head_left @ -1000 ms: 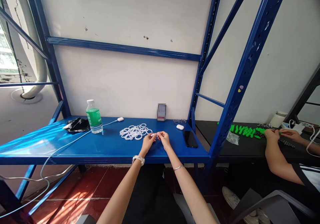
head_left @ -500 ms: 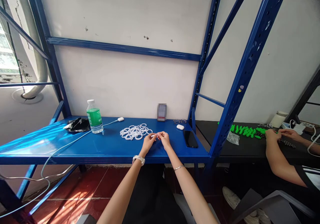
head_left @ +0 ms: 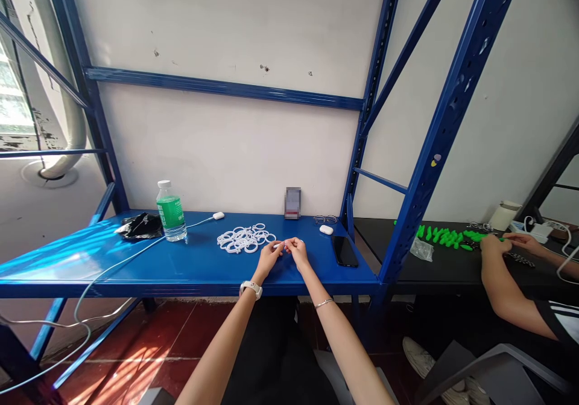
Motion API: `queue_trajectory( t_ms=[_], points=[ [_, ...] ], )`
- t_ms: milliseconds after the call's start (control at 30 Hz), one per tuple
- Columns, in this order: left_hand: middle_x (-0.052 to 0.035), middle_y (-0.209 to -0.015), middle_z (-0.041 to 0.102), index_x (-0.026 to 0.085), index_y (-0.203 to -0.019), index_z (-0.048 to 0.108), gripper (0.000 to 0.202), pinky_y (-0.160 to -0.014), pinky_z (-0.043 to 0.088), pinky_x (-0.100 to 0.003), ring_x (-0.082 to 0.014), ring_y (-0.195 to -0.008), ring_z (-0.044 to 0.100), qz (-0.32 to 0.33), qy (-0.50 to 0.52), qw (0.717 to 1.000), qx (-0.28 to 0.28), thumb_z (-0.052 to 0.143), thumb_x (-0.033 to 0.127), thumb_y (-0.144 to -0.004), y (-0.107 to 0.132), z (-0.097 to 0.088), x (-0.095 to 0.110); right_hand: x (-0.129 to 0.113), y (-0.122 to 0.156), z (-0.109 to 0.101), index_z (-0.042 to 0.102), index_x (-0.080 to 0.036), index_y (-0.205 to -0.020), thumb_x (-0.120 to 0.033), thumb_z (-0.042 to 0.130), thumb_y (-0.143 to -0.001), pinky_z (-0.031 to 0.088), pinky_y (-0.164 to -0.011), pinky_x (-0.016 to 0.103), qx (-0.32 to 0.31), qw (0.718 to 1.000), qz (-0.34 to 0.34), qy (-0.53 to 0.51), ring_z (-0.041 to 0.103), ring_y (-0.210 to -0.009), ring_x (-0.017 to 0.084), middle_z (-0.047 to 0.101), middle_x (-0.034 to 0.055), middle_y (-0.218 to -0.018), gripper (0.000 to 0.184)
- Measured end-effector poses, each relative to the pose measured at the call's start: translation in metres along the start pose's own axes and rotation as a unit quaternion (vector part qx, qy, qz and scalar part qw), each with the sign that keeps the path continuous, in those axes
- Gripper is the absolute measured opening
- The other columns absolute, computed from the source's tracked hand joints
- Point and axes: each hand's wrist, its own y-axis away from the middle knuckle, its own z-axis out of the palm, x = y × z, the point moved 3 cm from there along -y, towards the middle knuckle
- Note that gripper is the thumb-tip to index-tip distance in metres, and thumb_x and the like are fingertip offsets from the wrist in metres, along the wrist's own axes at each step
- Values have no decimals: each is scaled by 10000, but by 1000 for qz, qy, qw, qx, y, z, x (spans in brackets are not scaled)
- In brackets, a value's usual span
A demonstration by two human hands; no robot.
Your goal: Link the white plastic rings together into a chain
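My left hand [head_left: 269, 260] is closed, its fingertips pinching a small white piece [head_left: 279, 245] that is mostly hidden. Close beside it, my right hand [head_left: 297, 254] is closed in a pinch at the other end of the same piece. Both hands are just above the front half of the blue table [head_left: 199, 267]. To the left of my fingers lies a loose pile of white plastic rings [head_left: 244, 239], apart from my hands.
A water bottle [head_left: 171, 212] and a black plastic bag [head_left: 141, 226] stand left, near a white cable [head_left: 136, 251]. On the right are a phone [head_left: 344, 251], a white case [head_left: 326, 230] and glasses [head_left: 324, 219]. Another person's hands [head_left: 495, 245] work beside green pieces [head_left: 446, 236].
My hands and the white piece hold nearly the same place. The other person's hands at the right have shifted very slightly.
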Motion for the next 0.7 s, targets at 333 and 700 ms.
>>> queue_trajectory(
  t_ms=[333,700],
  points=[
    [-70,-725,707,135,-949,703,553,-683,505,-297,-217,-712,668,1,8,1000,0,580,639,-759,0,0,2,-3,1,1,625,-191,-703,-497,696,-656,467,-589,285,0,1000,2,-6,579,-577,164,630,6,-593,318],
    [-68,-731,705,133,-934,697,526,-672,500,-293,-204,-685,653,9,16,1000,-3,583,620,-769,0,1,1,-2,0,1,595,-202,-674,-534,704,-643,459,-578,280,2,1000,4,-8,549,-548,148,607,-9,-575,351]
  ],
)
